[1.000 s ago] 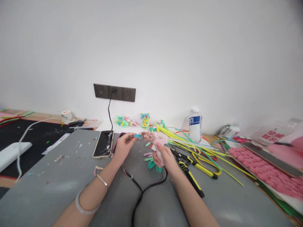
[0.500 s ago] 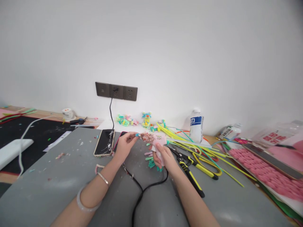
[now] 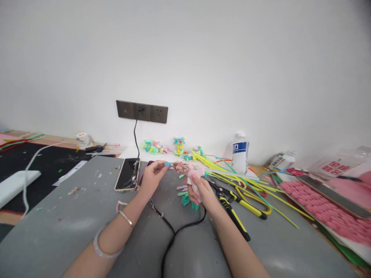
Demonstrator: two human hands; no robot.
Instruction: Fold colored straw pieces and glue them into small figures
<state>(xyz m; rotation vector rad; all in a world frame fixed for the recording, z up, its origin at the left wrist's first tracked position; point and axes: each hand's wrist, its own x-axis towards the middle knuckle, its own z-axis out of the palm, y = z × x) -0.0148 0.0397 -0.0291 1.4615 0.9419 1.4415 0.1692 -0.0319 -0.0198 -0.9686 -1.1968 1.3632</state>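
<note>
My right hand (image 3: 202,189) is wrapped round the handle of a pink hot glue gun (image 3: 193,170), whose nozzle end is crusted with brownish residue and points left. A clear glue stick (image 3: 220,172) sticks out of its back. Between the fingertips of my left hand (image 3: 153,175) is a small blue piece (image 3: 168,164), pinched right at the nozzle; whether they touch I cannot tell. Below the gun lie several teal and lilac pieces (image 3: 187,197), partly hidden by my right hand. The gun's black cord (image 3: 185,228) runs down over the grey mat.
Pliers with yellow-black handles (image 3: 233,216) and yellow pipe cleaners (image 3: 261,185) lie right of my hand. A phone (image 3: 127,174) is at the left. Behind stand small coloured figures (image 3: 179,146) and a white-blue bottle (image 3: 240,154). Pink braided material (image 3: 327,210) lies far right.
My left fingers have shifted slightly left, away from the nozzle, and more of the blue piece shows. The glue gun stays almost in place.
</note>
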